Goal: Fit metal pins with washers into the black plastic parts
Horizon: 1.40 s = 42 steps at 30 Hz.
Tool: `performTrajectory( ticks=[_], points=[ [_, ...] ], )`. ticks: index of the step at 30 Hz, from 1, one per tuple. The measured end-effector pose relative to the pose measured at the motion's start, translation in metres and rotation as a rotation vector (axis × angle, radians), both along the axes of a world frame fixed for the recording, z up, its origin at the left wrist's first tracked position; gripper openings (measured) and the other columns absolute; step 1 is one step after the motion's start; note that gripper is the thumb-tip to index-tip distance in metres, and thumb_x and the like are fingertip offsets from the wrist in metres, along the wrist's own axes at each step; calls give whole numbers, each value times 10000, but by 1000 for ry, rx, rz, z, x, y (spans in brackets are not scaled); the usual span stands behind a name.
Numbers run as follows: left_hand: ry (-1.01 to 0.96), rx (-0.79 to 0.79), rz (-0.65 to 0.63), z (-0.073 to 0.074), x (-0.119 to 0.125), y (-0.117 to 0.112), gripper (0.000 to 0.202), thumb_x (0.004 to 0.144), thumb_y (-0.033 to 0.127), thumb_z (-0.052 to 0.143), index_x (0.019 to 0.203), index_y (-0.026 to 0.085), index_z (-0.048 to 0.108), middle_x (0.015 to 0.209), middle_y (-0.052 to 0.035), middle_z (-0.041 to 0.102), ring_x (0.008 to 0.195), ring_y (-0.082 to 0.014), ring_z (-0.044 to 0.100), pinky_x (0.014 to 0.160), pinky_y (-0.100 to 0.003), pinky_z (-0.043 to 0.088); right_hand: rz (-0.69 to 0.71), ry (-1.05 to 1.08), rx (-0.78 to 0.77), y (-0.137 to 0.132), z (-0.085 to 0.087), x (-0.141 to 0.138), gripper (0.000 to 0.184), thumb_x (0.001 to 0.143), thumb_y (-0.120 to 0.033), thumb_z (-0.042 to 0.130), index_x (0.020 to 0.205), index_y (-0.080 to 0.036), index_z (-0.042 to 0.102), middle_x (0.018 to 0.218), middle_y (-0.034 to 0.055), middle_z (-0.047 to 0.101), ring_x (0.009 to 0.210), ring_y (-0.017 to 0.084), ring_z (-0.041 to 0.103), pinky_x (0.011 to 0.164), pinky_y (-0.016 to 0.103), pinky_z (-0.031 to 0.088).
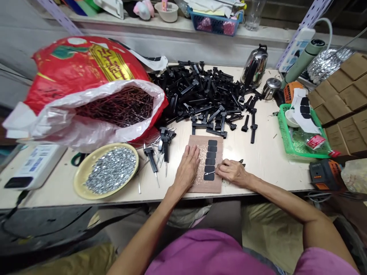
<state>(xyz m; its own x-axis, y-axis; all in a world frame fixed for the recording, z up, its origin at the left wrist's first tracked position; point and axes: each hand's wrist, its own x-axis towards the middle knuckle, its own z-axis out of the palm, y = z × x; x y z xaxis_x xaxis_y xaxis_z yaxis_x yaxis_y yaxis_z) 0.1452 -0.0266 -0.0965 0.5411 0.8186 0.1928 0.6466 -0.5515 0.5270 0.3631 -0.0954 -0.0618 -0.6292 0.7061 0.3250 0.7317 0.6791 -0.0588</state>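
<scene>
A brown board (197, 185) lies near the table's front edge, with a column of black rounded stickers (211, 155) on its right half. My left hand (187, 166) rests flat on the board's left side, fingers stretched out beside the stickers. At the right edge, my right hand (233, 172) is closed round a slim metal tool (209, 173). Its thin bright tip lies over the lowest sticker; its kind cannot be made out. Dark pointed ends (242, 162) show behind that hand, and I cannot tell whether they belong to the tool.
Black plastic parts (197, 88) are heaped behind the board. A red bag (86, 61) of thin metal rods and a yellow bowl (78, 183) of small silvery pieces stand left. A green basket (305, 154), a power-tool battery (325, 173) and cardboard boxes (338, 107) are right.
</scene>
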Motion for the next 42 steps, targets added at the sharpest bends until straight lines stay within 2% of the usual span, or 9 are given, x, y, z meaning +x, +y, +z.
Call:
performTrajectory(
  ticks=[8,15,19,24,27,30,33,38,42],
  points=[
    [-110,91,227,14,-8,-2,429,953,334,293,1261,147,527,1330,-169,524,1317,-271,419,1066,-467,374,-131,447,-381,-20,34,-23,309,963,-278,416,757,-185,627,722,46,618,715,142,529,588,258,396],
    [20,171,740,25,-39,24,390,895,403,424,995,73,607,955,-207,593,976,-358,549,857,-515,445,-575,1226,-2023,-83,33,-105,222,725,-349,703,726,-174,567,641,-31,583,467,61,454,405,177,321],
    [69,105,747,18,-38,37,325,862,402,481,898,100,599,922,-206,596,927,-365,551,774,-491,462,-867,1379,-2347,-73,-21,-140,245,782,-329,668,695,-142,536,580,-17,554,430,63,483,421,171,378],
    [-78,91,707,23,-43,39,157,838,323,523,845,174,574,861,-128,620,874,-297,573,767,-418,464,-1042,1700,-2129,-53,-41,-152,396,929,-462,463,972,-75,535,858,119,640,748,134,669,707,249,534],
    [-163,62,712,38,-47,33,160,847,312,514,884,172,580,881,-119,631,871,-279,584,788,-407,458,-719,1465,-1954,-70,-17,-143,538,932,-541,393,1125,-56,523,970,165,647,798,161,687,775,324,549],
    [-305,-35,635,58,-48,19,136,809,319,579,835,188,608,852,-85,642,858,-252,585,802,-382,454,-260,954,-1126,-79,17,-120,431,947,-497,373,1200,-216,579,1028,115,678,863,214,687,781,428,562],
    [-584,-401,457,78,-46,-2,199,770,387,624,774,189,636,704,-21,604,630,-163,555,625,-289,453,-111,697,-636,-47,44,-96,246,910,-365,510,1101,-346,664,1141,58,664,1175,265,555,1041,533,382],
    [-907,-1124,156,103,-60,-28,443,733,582,601,783,143,639,527,43,479,392,-64,397,419,-205,338,163,197,49,29,57,-99,271,898,-338,578,1147,-434,622,1072,0,686,1046,204,595,1001,460,365],
    [-796,-708,410,99,-96,-14,340,796,476,555,926,177,651,740,-20,596,522,-120,550,492,-247,446,189,63,137,52,46,-120,330,952,-224,464,1220,-375,585,909,10,694,739,119,576,795,311,384]
  ],
)
